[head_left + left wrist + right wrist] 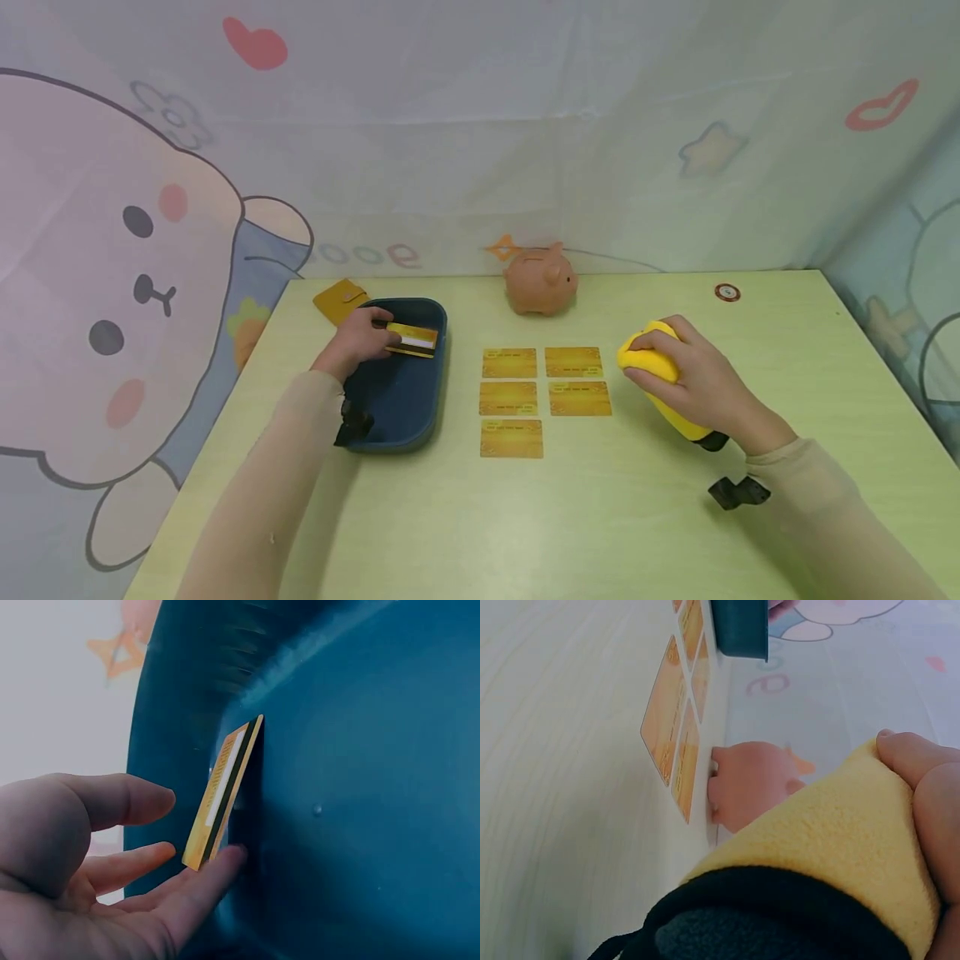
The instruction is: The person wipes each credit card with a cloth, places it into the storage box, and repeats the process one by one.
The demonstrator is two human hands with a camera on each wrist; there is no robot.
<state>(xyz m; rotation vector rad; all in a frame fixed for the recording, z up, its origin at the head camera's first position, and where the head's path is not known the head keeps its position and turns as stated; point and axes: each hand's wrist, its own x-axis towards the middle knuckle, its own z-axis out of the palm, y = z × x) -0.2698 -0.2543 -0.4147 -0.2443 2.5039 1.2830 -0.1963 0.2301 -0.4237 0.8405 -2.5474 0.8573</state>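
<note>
In the head view my left hand reaches inside a dark blue bin. A gold card with a black stripe and a white strip stands tilted against the bin's inner wall. My left thumb is apart from the card, and one fingertip is right at its lower end. At the right, my right hand grips a yellow plush thing with a black end and a dark cord. Several gold cards lie in two columns on the table between the hands.
A pink piggy bank stands at the table's back edge. A mustard snap wallet lies behind the bin. A small red-and-white poker chip is at the back right. A printed cloth hangs behind the table.
</note>
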